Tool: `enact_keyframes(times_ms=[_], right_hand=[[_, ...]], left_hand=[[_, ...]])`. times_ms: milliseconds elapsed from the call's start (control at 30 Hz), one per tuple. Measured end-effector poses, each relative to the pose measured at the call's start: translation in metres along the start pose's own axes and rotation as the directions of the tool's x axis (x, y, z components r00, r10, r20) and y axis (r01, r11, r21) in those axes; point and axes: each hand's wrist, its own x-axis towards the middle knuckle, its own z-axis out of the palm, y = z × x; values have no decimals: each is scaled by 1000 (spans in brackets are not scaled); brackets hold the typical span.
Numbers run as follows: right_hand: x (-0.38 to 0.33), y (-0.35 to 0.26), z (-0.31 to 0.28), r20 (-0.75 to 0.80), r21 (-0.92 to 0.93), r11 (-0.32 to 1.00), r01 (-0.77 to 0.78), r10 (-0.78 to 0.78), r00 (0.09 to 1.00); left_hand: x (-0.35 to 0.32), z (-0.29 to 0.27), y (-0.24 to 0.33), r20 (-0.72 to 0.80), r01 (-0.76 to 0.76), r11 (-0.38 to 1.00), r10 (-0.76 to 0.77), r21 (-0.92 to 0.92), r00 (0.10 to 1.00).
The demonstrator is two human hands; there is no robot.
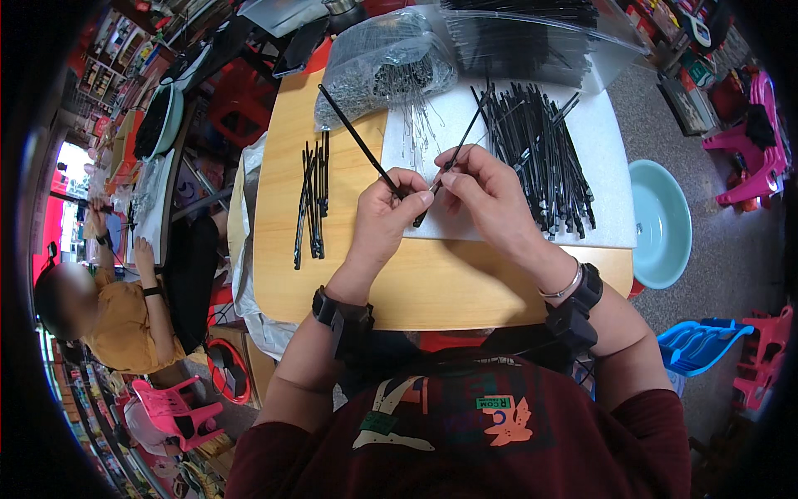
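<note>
My left hand (384,214) is closed around a long, thin black rod (353,130) that slants up to the left. Pinched in my right hand (489,193) is another slim black rod (475,118), tilted up to the right. The fingertips of both hands nearly meet over the table's middle; any small part between them is too fine to make out. Just right of them, a pile of black rods (544,162) lies on a white foam sheet (611,187). A smaller group of black rods (314,200) rests on the wooden table (349,287) to the left.
A clear plastic bag of thin metal wires (378,71) spills at the back. Behind the pile stands a transparent bin (594,75) with black rods. A pale green basin (665,224) sits off the right edge. At the left, another person (129,320) sits at a separate table.
</note>
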Motion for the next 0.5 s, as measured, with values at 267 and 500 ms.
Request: enact_keyframes(times_ms=[267,500], right_hand=[[-2,4,2,-24,-86,995,51,-53,998],[-3,11,4,-141,-182,975,128,-155,978]], left_hand=[[0,3,3,20,-24,998,25,-58,999],[-2,7,4,-48,49,998,-47,30,998]])
